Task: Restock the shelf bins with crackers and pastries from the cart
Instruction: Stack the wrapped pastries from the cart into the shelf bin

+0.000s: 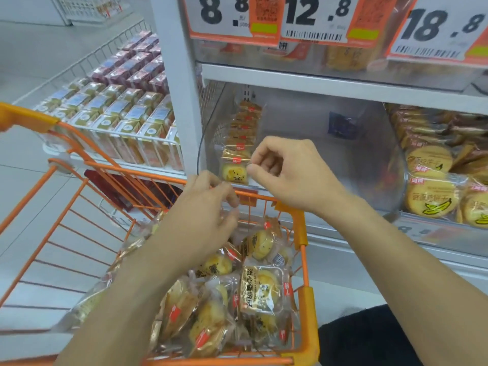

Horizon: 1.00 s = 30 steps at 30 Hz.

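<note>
Reaching over the orange cart (pixel 303 223), we pinch a wrapped pastry (pixel 233 174) with our right hand (pixel 285 170) at the front of the clear shelf bin (pixel 343 143). Our left hand (pixel 208 207) curls its fingers on clear wrapping above the cart's pastry packs (pixel 261 289).

up above the fingers (pixel 260 161), hung along the upper shelf edge: price card (pixel 219 15) marked "8.8", middle price card (pixel 315 18) marked "12.8" over a barcode, right-hand price card (pixel 435 29) marked "18.8" over a barcode. below the fingers, in the cart, pastry packet (pixel 261 289) printed with chinese characters, not read with certainty. smaller print too blurred to read.
</note>
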### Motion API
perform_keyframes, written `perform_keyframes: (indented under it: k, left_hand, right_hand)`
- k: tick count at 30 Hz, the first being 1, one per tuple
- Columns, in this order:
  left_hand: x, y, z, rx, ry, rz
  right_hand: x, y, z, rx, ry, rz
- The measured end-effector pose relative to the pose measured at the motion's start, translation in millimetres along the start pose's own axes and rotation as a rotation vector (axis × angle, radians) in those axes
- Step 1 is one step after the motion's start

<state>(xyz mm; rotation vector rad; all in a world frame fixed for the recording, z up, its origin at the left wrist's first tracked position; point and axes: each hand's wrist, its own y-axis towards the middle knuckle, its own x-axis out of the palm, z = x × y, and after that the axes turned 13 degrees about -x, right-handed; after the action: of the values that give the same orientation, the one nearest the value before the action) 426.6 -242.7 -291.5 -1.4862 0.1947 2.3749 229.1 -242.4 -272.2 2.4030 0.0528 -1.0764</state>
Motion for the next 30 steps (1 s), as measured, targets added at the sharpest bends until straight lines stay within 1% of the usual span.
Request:
perform_keyframes:
  k: [1,2,4,6,8,11,13,15,17,19,20,22,25,27,30]
  left_hand:
    - [-5,-1,-2,-0.020,0.009,-0.067]
    - [-9,-4,-5,-0.049,0.035,-0.170]
    - [-13,-12,-10,-0.097,0.118,-0.352]
    - [-11,-21,-17,-0.117,0.190,-0.424]
    - [-9,-30,-20,-0.156,0.202,-0.497]
    - [-9,-41,-18,-0.205,0.199,-0.652]
    - [-9,-45,-15,-0.202,0.249,-0.717]
    - [-11,-48,-11,-0.195,0.312,-0.780]
    - [-14,-50,-8,-0.184,0.340,-0.849]
    - [-17,-50,-7,-0.178,0.353,-0.894]
    - [-17,-51,-6,-0.180,0.355,-0.890]
    - [-13,-53,-4,-0.172,0.367,-0.829]
    - [-9,-56,-1,-0.110,0.389,-0.740]
    - [-10,-57,-3,-0.103,0.349,-0.725]
    - [-16,-55,-13,-0.114,0.230,-0.716]
  right_hand:
    - [-1,-9,-8,-0.028,0.022,-0.102]
    - [0,-19,-15,-0.036,0.036,-0.225]
    - [3,-38,-24,-0.007,0.025,-0.485]
    - [9,-56,-30,-0.013,-0.065,-0.692]
    - [12,-70,-38,-0.036,-0.200,-0.823]
    - [19,-86,-51,-0.046,-0.408,-0.954]
    - [28,-93,-56,-0.074,-0.490,-0.959]
    - [37,-97,-57,-0.090,-0.526,-0.902]
    - [41,-97,-58,-0.094,-0.522,-0.852]
    - [40,-94,-59,-0.075,-0.475,-0.857]
    - [38,-93,-59,-0.065,-0.447,-0.867]
    - [35,-91,-59,-0.051,-0.399,-0.863]
    - [33,-88,-59,-0.056,-0.384,-0.842]
    - [31,-87,-57,-0.055,-0.342,-0.823]
    - [23,-85,-52,0.009,-0.169,-0.739]
